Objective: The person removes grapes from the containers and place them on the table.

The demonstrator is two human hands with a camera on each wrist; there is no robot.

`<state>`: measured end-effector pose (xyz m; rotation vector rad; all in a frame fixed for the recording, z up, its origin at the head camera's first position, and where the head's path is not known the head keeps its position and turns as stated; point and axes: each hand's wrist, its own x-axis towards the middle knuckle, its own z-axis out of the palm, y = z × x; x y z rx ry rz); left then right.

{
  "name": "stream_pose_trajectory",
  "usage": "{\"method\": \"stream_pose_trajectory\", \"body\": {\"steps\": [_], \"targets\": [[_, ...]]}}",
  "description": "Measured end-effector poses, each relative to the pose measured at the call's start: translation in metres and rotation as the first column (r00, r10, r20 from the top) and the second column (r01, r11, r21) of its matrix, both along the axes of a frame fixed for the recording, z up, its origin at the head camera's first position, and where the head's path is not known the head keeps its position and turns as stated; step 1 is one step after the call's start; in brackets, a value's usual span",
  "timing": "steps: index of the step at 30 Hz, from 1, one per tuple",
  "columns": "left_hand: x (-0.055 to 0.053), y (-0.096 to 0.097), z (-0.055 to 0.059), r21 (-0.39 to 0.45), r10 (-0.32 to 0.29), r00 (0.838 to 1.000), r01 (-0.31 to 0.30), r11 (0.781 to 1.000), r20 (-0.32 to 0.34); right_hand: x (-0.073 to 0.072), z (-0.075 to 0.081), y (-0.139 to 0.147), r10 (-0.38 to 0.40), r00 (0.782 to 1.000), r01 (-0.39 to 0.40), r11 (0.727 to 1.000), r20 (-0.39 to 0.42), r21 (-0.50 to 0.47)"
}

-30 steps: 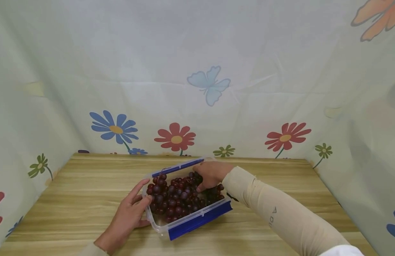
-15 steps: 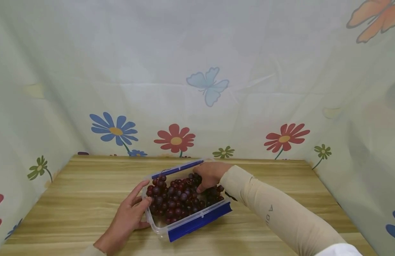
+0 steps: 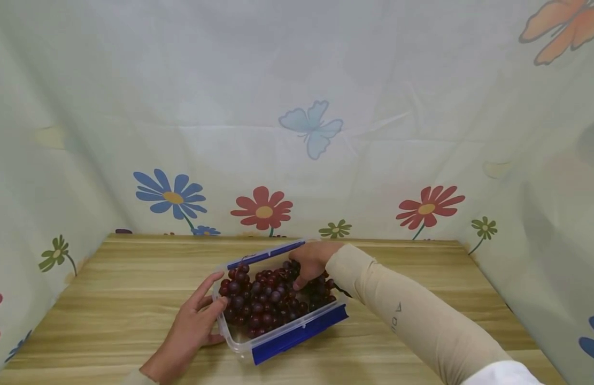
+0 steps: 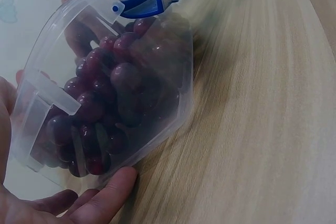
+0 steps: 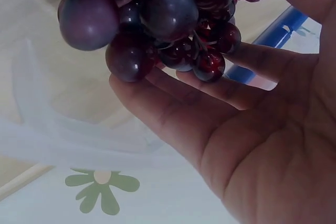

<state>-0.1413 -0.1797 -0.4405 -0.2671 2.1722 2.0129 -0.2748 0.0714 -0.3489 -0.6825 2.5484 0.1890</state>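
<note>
A clear plastic food container (image 3: 237, 346) with blue side flaps stands at a slant on the table, its top uncovered. Dark red grapes (image 3: 260, 302) in bunches fill much of it. My left hand (image 3: 192, 322) holds the container's left end, thumb at the rim; in the left wrist view, fingers (image 4: 113, 195) curl at the bottom edge. My right hand (image 3: 312, 263) reaches inside at the far right part and grips a bunch of grapes. In the right wrist view its fingers (image 5: 173, 111) lie under that bunch (image 5: 170, 17), with the thumb across from them.
The wood-grain table (image 3: 147, 283) ends at a pale cloth backdrop (image 3: 220, 149) printed with flowers and butterflies, which also rises at both sides. One blue flap (image 3: 299, 336) hangs outward along the container's near side.
My right hand and sleeved forearm have shifted slightly left, and the sleeve has turned a little. My left hand keeps its place on the container, which has barely moved.
</note>
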Motion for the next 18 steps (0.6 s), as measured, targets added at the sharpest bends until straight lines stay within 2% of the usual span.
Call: {"method": "stream_pose_trajectory", "body": {"steps": [8,18], "targets": [[0.0003,0.0007,0.0002,-0.001,0.008,1.000,-0.008,1.000,0.007,-0.0018,-0.0030,0.0004,-0.009,1.000,0.009,1.000,0.018,-0.012],[-0.0001,0.0006,-0.0004,-0.003,0.004,1.000,-0.004,1.000,0.006,-0.0037,-0.0061,0.0005,0.040,0.999,-0.040,0.999,-0.007,0.002]]}}
